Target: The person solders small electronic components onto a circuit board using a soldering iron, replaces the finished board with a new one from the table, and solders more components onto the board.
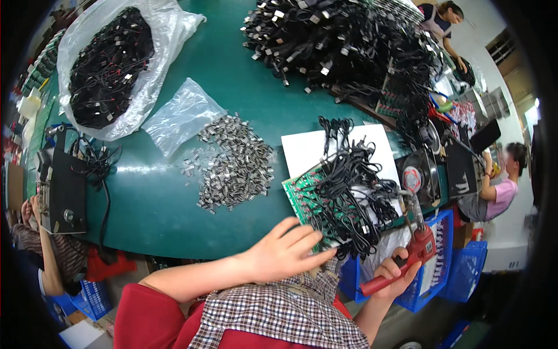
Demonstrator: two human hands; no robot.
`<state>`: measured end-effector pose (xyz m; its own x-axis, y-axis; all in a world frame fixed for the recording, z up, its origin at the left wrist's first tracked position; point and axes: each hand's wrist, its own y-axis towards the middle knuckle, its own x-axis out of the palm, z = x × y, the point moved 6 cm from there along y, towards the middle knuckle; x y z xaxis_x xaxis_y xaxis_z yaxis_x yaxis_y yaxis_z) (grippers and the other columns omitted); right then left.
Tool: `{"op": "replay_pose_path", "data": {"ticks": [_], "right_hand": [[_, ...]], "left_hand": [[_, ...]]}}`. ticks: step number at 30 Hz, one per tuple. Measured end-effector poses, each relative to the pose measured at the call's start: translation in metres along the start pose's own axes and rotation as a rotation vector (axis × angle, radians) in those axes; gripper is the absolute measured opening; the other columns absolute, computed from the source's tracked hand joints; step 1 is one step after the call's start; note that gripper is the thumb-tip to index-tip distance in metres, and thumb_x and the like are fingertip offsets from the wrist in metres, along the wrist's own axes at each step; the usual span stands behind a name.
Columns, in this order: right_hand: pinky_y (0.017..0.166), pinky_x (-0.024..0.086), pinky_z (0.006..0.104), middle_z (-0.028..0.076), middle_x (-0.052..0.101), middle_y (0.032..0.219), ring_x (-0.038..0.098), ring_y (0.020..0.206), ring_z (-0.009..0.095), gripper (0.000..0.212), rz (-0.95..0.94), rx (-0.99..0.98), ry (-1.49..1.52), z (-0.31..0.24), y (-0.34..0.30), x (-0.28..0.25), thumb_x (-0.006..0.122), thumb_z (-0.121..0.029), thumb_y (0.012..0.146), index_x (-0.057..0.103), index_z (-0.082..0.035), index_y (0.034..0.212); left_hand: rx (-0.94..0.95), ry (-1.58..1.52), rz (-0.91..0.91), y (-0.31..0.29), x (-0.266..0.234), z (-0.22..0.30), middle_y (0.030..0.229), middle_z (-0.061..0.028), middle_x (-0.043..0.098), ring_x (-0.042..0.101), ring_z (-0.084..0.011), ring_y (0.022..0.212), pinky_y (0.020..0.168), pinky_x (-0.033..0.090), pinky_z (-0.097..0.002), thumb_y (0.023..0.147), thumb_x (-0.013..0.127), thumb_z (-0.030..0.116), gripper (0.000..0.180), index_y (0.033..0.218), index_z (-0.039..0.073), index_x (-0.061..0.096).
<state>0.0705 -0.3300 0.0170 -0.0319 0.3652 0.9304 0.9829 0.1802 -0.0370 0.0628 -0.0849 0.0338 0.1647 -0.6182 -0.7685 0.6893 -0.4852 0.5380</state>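
Observation:
In my right hand (398, 273) is a red soldering gun (419, 247), fingers wrapped round its handle and its metal front pointing up and away from me. My left hand (288, 247) is at the near edge of a green circuit board panel (299, 195), fingers bent and pressed together; what they pinch, if anything, is hidden. Bundled black cables (354, 180) lie across the panel's right side and hang over the table's front edge. Beneath them is a white sheet (296, 150).
A pile of small metal connectors (235, 166) lies left of the panel, beside a clear plastic bag (185, 113). Farther away are a bagged heap of cables (110, 75) and a large cable pile (343, 43). A black box (64, 192) stands left; blue crates (433, 262) are at right. Other people work nearby.

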Motion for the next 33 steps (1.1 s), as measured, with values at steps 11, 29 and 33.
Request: {"op": "replay_pose_path", "data": {"ticks": [11, 29, 33], "right_hand": [[0.061, 0.043, 0.0255, 0.006, 0.050, 0.107, 0.048, 0.072, 0.014, 0.042, 0.008, -0.102, 0.082, -0.038, -0.038, -0.014, 0.051, -0.034, 0.090, 0.039, -0.005, 0.118], [0.037, 0.035, 0.0247, 0.007, 0.050, 0.100, 0.046, 0.048, 0.012, 0.046, 0.069, -0.053, -0.389, 0.013, -0.017, 0.001, 0.067, -0.021, 0.077, 0.038, 0.003, 0.104], [0.037, 0.036, 0.0256, 0.011, 0.050, 0.098, 0.046, 0.048, 0.016, 0.049, 0.083, -0.018, -0.483, 0.039, -0.005, 0.008, 0.068, -0.021, 0.076, 0.038, 0.004, 0.106]], "left_hand": [[-0.229, -0.225, -0.117, 0.095, -0.015, -0.047, 0.087, -0.0105, 0.057, 0.056, -0.0297, 0.082, 0.067, 0.047, -0.0374, 0.073, 0.064, 0.012, 0.026, 0.099, 0.007, 0.058], [-0.818, 0.125, 0.165, -0.047, -0.038, -0.076, 0.075, -0.0064, 0.056, 0.057, -0.0233, 0.064, 0.055, 0.046, -0.0322, 0.072, 0.066, 0.006, 0.017, 0.089, 0.005, 0.061], [-0.746, 0.158, 0.043, -0.024, -0.017, -0.081, 0.075, -0.0073, 0.053, 0.057, -0.0250, 0.068, 0.057, 0.048, -0.0348, 0.073, 0.065, 0.009, 0.017, 0.089, 0.005, 0.059]]}}
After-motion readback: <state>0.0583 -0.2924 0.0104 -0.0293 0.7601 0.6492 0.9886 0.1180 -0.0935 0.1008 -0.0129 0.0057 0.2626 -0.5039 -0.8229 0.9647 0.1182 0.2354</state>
